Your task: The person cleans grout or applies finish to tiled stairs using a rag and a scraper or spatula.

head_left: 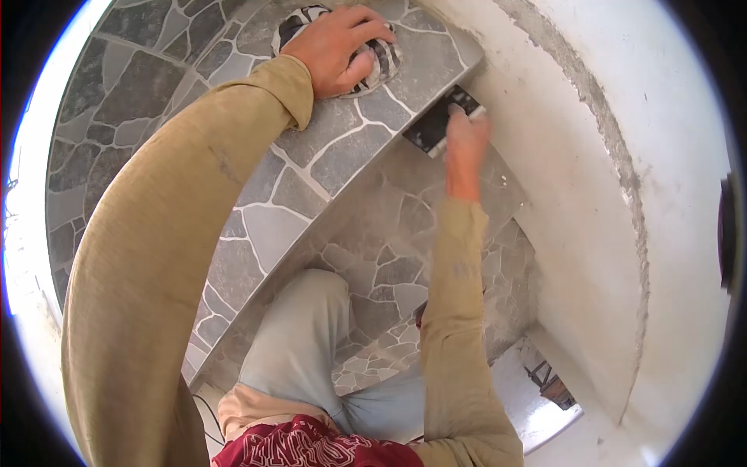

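My left hand [340, 45] is on a bunched black-and-white patterned cloth [384, 62], pressing it against the upper stone-patterned step [334, 148]. Its fingers curve over the cloth, and the thumb is bent. Below the edge of that step, my right hand [467, 144], slightly blurred, grips a flat dark rectangular piece [426, 128] with a pale edge and light specks. The piece lies close to the step's riser, near the wall. Motion blur and the fingers hide what kind of thing it is.
A rough white wall [576, 194] with a crumbling grey strip rises on the right. The lower stone-patterned step [397, 210] looks dusty. My bent knee [311, 303] is beside the riser. A dark cable [206, 412] shows at lower left.
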The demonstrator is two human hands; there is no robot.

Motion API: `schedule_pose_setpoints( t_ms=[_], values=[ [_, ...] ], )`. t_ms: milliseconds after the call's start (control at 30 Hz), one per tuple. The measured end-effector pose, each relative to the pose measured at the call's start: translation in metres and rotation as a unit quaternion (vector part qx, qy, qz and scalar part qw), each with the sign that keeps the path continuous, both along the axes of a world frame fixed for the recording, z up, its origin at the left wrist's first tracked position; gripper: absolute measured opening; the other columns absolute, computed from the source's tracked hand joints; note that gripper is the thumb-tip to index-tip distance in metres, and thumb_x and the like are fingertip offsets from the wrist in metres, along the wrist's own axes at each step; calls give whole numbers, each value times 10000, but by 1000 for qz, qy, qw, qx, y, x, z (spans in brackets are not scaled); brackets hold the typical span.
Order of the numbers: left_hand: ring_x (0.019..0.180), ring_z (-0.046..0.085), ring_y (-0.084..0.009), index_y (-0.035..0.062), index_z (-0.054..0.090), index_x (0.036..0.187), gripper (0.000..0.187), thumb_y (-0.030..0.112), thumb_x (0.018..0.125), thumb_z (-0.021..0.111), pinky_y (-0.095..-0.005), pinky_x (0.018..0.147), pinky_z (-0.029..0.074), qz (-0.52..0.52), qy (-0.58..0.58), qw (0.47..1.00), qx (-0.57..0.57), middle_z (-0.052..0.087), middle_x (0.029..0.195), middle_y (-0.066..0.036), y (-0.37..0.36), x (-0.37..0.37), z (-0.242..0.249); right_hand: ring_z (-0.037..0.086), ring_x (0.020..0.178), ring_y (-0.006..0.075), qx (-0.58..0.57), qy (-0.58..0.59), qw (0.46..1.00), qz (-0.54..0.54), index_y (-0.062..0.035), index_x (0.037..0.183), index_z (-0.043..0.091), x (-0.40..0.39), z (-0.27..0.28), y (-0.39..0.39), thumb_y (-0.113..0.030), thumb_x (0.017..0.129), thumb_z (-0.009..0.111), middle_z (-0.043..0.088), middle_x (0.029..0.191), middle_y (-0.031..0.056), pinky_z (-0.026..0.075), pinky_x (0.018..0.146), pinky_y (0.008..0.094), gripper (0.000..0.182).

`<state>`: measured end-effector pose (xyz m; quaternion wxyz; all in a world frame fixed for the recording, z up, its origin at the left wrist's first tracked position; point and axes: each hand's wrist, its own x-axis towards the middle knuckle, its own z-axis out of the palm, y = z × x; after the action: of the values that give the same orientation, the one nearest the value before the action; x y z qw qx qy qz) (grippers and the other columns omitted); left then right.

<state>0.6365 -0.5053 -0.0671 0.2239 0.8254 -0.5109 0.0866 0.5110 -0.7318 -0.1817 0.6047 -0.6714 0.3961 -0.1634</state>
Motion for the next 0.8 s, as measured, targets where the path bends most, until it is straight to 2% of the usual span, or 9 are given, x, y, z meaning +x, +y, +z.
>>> schedule_pose_setpoints(
  t_ms=[67, 133, 267, 367, 433, 533, 667, 733, 800],
  values=[
    [1188, 533, -376, 96, 612, 1206, 382, 141, 839, 518, -472, 1010, 430, -5, -11, 1000, -4, 560, 1286, -164, -4, -3, 6, 581, 654, 168, -65, 58, 996, 8, 53, 788, 660, 1, -6, -6, -71, 782, 712, 661, 734, 80, 465, 620, 366, 135],
    [1189, 533, -374, 99, 612, 1207, 382, 142, 840, 517, -474, 1010, 430, -3, -26, 1000, -6, 561, 1283, -162, -4, -7, 10, 586, 673, 166, 2, -32, 999, 1, 57, 831, 669, -2, -16, -8, -81, 795, 708, 671, 766, 78, 472, 647, 367, 148],
    [1184, 535, -375, 101, 613, 1206, 376, 144, 845, 517, -472, 1009, 432, -6, -8, 1000, 2, 560, 1285, -159, -3, -6, 11, 594, 692, 170, -22, -16, 999, 29, 58, 896, 675, -5, 7, 1, -84, 804, 701, 674, 794, 85, 473, 664, 362, 171],
    [1177, 537, -378, 100, 612, 1205, 375, 144, 845, 519, -469, 1011, 434, -6, -16, 1000, -3, 560, 1285, -159, -5, -5, 12, 597, 677, 169, -118, 11, 993, 11, 44, 913, 681, 4, -6, -4, -81, 806, 695, 672, 786, 78, 468, 649, 354, 165],
    [1173, 538, -380, 99, 612, 1205, 375, 143, 844, 520, -466, 1012, 435, -7, -17, 1000, -6, 560, 1286, -159, -4, -4, 11, 594, 682, 224, 19, -38, 999, 4, 95, 812, 636, 2, 8, -4, -99, 803, 655, 663, 748, 154, 483, 676, 403, 195],
    [1169, 540, -381, 101, 616, 1200, 370, 139, 842, 525, -463, 1016, 435, -15, -7, 1000, -14, 562, 1285, -159, -3, -5, 8, 608, 731, 234, 3, 53, 995, 87, 100, 901, 649, 3, 34, -13, -152, 801, 663, 671, 809, 174, 494, 732, 396, 271],
    [1162, 545, -383, 102, 622, 1188, 364, 129, 835, 535, -468, 1007, 442, -8, -21, 1000, -17, 567, 1272, -159, -5, -6, 11, 614, 773, 243, 41, 59, 996, 48, 105, 965, 651, 19, -11, -28, -183, 801, 668, 674, 854, 184, 491, 760, 396, 332],
    [1157, 549, -382, 102, 623, 1186, 366, 126, 831, 538, -470, 1002, 446, -3, -25, 1000, -16, 570, 1265, -160, -4, -4, 13, 613, 789, 240, -24, 58, 997, 35, 115, 1006, 647, 18, -18, -41, -156, 799, 665, 683, 895, 175, 488, 749, 403, 341],
    [1069, 569, -403, 31, 644, 1116, 365, 139, 775, 569, -470, 954, 472, -1, 27, 999, -31, 584, 1155, -213, -3, -6, 17, 636, 776, 241, 3, 72, 996, 48, 105, 1010, 651, 19, 14, -32, -125, 806, 666, 684, 903, 162, 498, 711, 395, 308]
  ],
)
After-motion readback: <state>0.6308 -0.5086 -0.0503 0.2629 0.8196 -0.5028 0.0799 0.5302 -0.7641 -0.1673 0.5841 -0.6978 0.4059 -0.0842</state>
